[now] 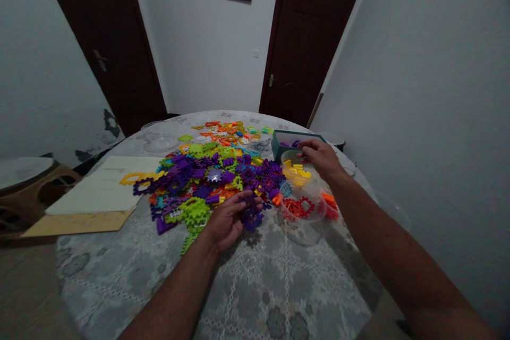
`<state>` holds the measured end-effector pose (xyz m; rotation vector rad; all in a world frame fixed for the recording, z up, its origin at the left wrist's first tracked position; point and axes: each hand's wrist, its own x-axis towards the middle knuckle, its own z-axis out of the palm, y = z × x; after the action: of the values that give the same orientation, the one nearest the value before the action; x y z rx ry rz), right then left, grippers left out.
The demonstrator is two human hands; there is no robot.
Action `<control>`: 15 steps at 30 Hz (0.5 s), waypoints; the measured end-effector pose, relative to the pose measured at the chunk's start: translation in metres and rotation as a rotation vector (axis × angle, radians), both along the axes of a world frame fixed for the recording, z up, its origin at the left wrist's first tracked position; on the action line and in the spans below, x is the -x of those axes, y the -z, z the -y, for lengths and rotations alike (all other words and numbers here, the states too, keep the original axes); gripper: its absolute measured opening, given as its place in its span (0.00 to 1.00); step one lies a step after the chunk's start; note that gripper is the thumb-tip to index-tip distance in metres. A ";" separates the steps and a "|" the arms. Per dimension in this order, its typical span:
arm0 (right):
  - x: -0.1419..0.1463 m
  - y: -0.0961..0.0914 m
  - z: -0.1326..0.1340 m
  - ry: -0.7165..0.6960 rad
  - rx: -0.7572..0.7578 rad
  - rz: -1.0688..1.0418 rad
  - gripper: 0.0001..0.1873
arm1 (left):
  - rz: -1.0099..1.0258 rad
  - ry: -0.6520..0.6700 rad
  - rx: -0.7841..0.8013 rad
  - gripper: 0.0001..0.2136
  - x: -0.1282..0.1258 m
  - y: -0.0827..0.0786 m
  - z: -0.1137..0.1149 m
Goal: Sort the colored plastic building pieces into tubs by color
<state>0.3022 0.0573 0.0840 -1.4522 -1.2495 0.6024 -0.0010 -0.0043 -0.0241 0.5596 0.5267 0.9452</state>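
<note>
My left hand (231, 219) is closed around purple gear-shaped toy pieces (252, 217) just above the table, in front of the pile. Over the near side of a dark green box (279, 149), my right hand (319, 155) has its fingers bent together. Purple pieces (290, 144) lie in the box by those fingertips; whether the fingers hold one is hidden. Below this hand, a clear tub (286, 158) contains yellow pieces (298, 171). Nearer to me, another clear tub (314, 215) has red gear pieces (297, 207) in it.
A large mixed pile of plastic gear pieces (207, 162) covers the table's middle. Orange pieces (330, 206) lie beside the tubs. On the left is an open cardboard sheet or folder (95, 186). A patterned cloth (255, 287) covers the round table; walls and doors stand behind.
</note>
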 end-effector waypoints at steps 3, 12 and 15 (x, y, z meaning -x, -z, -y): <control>0.038 0.005 0.051 -0.267 0.021 0.289 0.11 | 0.026 -0.034 0.005 0.18 -0.001 0.000 0.000; 0.121 0.065 0.128 -0.504 -0.073 0.986 0.18 | 0.049 -0.074 -0.017 0.18 -0.001 -0.002 -0.001; 0.125 0.075 0.123 -0.453 -0.106 1.041 0.16 | 0.043 -0.074 -0.013 0.17 -0.001 -0.003 0.000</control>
<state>0.1773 -0.0658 0.0094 -1.4182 -2.4155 0.0031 -0.0002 -0.0041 -0.0214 0.5330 0.5061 1.0293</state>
